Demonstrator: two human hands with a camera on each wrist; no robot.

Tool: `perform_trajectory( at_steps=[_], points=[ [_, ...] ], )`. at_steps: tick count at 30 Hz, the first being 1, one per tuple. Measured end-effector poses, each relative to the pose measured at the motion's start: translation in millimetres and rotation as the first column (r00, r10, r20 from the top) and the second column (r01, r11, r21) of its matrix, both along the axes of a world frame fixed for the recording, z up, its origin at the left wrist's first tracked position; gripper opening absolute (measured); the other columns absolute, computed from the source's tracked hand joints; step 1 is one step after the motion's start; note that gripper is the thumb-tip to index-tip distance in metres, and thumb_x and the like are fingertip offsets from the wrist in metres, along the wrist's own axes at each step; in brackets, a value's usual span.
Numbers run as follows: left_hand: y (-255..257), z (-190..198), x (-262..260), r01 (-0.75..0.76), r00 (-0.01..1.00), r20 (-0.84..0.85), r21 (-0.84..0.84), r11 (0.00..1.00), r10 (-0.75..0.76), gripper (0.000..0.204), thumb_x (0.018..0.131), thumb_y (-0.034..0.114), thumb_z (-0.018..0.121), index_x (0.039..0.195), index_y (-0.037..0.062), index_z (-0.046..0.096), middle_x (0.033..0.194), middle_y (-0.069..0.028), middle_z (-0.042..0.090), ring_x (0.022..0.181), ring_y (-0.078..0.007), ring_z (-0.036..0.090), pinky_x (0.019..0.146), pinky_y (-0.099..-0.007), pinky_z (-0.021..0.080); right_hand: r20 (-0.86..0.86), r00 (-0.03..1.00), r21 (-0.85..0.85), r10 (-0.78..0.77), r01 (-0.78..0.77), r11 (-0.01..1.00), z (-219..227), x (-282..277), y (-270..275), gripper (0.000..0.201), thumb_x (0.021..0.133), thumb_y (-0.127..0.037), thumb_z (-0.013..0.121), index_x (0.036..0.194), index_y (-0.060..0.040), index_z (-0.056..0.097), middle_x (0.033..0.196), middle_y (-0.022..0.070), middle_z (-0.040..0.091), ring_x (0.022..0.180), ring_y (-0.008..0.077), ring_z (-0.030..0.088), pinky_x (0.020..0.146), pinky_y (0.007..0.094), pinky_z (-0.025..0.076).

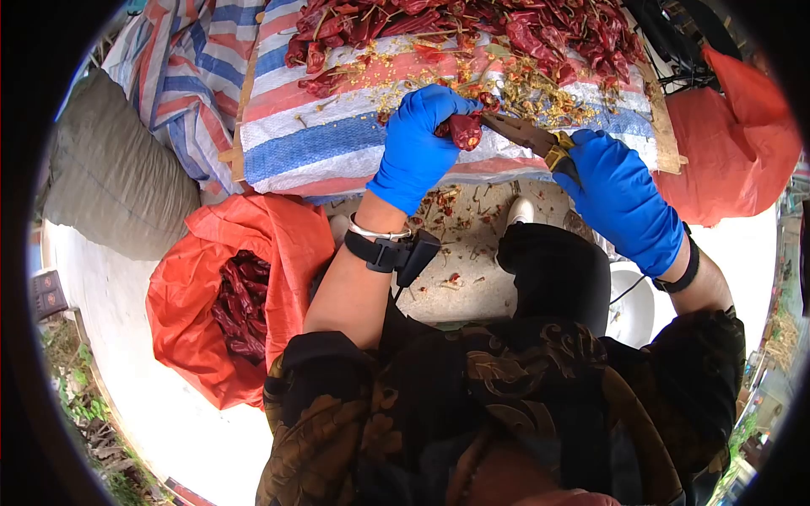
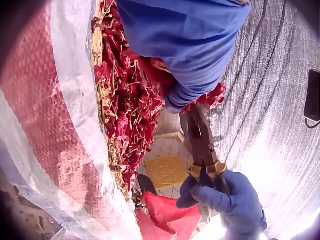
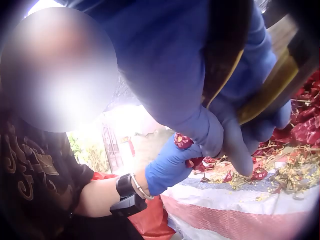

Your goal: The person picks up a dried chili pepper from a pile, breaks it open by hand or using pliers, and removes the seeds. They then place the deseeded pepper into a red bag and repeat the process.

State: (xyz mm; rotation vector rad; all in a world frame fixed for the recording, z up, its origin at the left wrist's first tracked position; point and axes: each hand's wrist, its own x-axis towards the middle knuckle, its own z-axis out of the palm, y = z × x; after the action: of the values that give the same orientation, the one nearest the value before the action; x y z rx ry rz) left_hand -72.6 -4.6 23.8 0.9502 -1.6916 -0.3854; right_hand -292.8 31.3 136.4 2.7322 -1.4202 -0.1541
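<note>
In a blue glove, the left hand (image 1: 422, 139) grips several dried red chilies (image 1: 465, 132), their cut-looking ends facing the tool. The right hand (image 1: 620, 198), also gloved in blue, holds pliers (image 1: 527, 135) by yellow-and-black handles. In the head view the plier jaws lie right beside the chilies; whether they touch cannot be told. The left wrist view shows the pliers (image 2: 199, 137) below the left hand (image 2: 185, 45), with the right hand (image 2: 235, 202) round the handles. In the right wrist view the left hand (image 3: 172, 167) holds chilies (image 3: 183, 141) behind the right hand's fingers (image 3: 237, 145).
A striped sheet (image 1: 304, 152) bears a heap of red chilies (image 1: 540, 38) with scattered seeds and stems (image 1: 540, 97). An open red bag (image 1: 198, 337) of chilies stands at the lower left, a grey sack (image 1: 118, 169) behind it. Another red bag (image 1: 726, 152) is at right, a white bowl (image 1: 631, 308) below.
</note>
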Motion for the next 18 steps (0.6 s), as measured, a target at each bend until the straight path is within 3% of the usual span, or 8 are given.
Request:
perform_trajectory(
  at_steps=[5,7,8,11,12,13,15,18],
  points=[
    [-5.8,5.9,9.2,0.100,0.995,0.012,-0.083,0.992,-0.100,0.027,0.060,-0.009,0.064,0.082,0.0055,0.056,0.081,-0.0060,0.057,0.076,-0.0203,0.058,0.069,-0.0273,0.047,0.313,0.937,0.476,-0.153,-0.015,0.879,6.8,-17.5,-20.0,0.020,0.077,-0.017,0.061,0.085,0.0002,0.056,0.070,0.0100,0.061,0.059,0.0216,0.056,0.056,0.0294,0.044],
    [-7.0,1.5,10.8,0.119,0.993,0.002,-0.102,0.988,-0.119,0.029,0.060,-0.010,0.063,0.083,0.0055,0.056,0.083,-0.0062,0.057,0.078,-0.0200,0.058,0.070,-0.0277,0.048,0.257,0.752,0.792,-0.606,0.195,0.578,13.4,-24.9,-26.3,0.021,0.078,-0.017,0.061,0.084,0.0018,0.057,0.072,0.0081,0.062,0.065,0.0157,0.057,0.058,0.0279,0.045],
    [-7.4,-0.7,11.6,0.120,0.989,-0.072,-0.084,0.989,-0.126,0.031,0.061,-0.011,0.063,0.086,0.0053,0.055,0.086,-0.0067,0.056,0.080,-0.0196,0.058,0.072,-0.0284,0.048,0.241,0.726,0.802,-0.644,0.224,0.553,12.5,-33.7,-29.0,0.022,0.080,-0.015,0.059,0.091,0.0026,0.056,0.076,0.0057,0.063,0.070,0.0132,0.057,0.064,0.0272,0.046],
    [-5.2,-2.5,6.4,0.143,0.974,-0.172,-0.032,0.989,-0.146,0.035,0.062,-0.012,0.063,0.090,0.0049,0.052,0.089,-0.0074,0.055,0.084,-0.0187,0.058,0.076,-0.0299,0.049,0.478,0.719,0.713,-0.504,0.017,0.701,0.7,-41.6,-21.3,0.023,0.081,-0.013,0.059,0.096,0.0033,0.054,0.079,0.0061,0.062,0.076,0.0137,0.058,0.072,0.0263,0.045],
    [-2.7,-2.3,1.3,0.171,0.966,-0.200,0.008,0.985,-0.166,0.036,0.063,-0.013,0.063,0.092,0.0046,0.051,0.090,-0.0075,0.054,0.085,-0.0183,0.057,0.077,-0.0307,0.049,0.398,0.767,0.723,-0.503,0.075,0.687,4.2,-42.8,-20.8,0.023,0.082,-0.012,0.058,0.099,0.0032,0.053,0.084,0.0071,0.062,0.080,0.0148,0.058,0.078,0.0257,0.043],
    [-1.0,-2.9,-3.2,0.177,0.965,-0.198,0.012,0.984,-0.171,0.036,0.063,-0.013,0.063,0.092,0.0046,0.051,0.090,-0.0075,0.054,0.085,-0.0183,0.057,0.077,-0.0307,0.049,0.433,0.852,0.527,-0.293,0.024,0.849,-3.5,-37.8,-9.2,0.026,0.080,-0.013,0.060,0.099,0.0027,0.052,0.096,0.0116,0.059,0.085,0.0207,0.057,0.078,0.0284,0.043],
    [-0.8,-4.3,-9.1,0.099,0.933,-0.352,0.041,0.994,-0.079,0.031,0.055,-0.006,0.068,0.082,0.0058,0.056,0.080,-0.0056,0.058,0.076,-0.0201,0.057,0.070,-0.0283,0.046,0.249,0.967,0.131,0.047,-0.082,0.988,-12.4,-33.3,-1.6,0.030,0.076,-0.013,0.062,0.100,0.0025,0.052,0.108,0.0155,0.053,0.091,0.0287,0.054,0.079,0.0333,0.043],
    [-0.9,-3.1,-9.7,0.110,0.922,-0.375,0.016,0.994,-0.096,0.032,0.055,-0.005,0.069,0.082,0.0055,0.055,0.079,-0.0055,0.058,0.076,-0.0201,0.057,0.070,-0.0282,0.046,0.207,0.976,0.045,0.062,-0.073,0.996,-13.5,-24.0,-1.9,0.032,0.073,-0.011,0.063,0.100,0.0025,0.052,0.115,0.0181,0.046,0.095,0.0330,0.050,0.079,0.0371,0.042]
  ],
)
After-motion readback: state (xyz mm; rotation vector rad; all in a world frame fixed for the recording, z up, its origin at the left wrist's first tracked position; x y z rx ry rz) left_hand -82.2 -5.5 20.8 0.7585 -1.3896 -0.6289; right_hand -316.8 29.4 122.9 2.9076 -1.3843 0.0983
